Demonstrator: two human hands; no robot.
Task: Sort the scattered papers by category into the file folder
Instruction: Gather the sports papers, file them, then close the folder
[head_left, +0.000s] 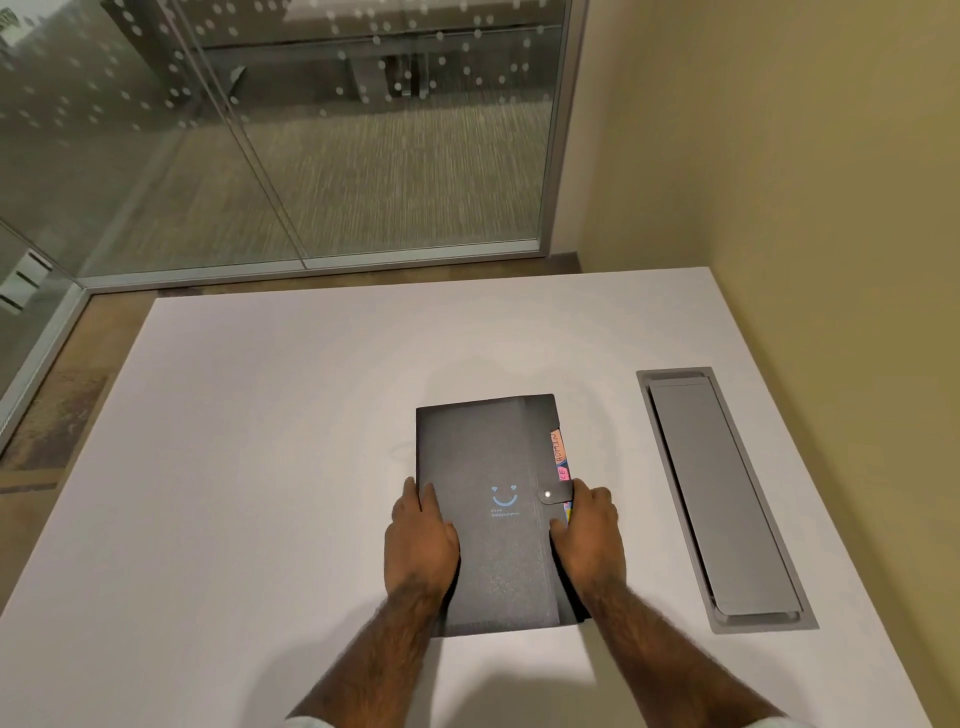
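A black file folder (488, 452) lies closed on the white table (260, 441), its snap strap fastened over the right edge. A blue smiley mark is printed on its cover. Coloured index tabs (560, 452) stick out along the right side; one reads ADMIN. My left hand (420, 540) rests on the folder's left edge with the fingers curled over it. My right hand (589, 530) grips the right edge just below the strap. No loose papers are in view.
A grey metal cable hatch (727, 499) is set into the table to the right of the folder. A beige wall runs along the right. Glass partitions stand beyond the table's far edge, with carpet behind them.
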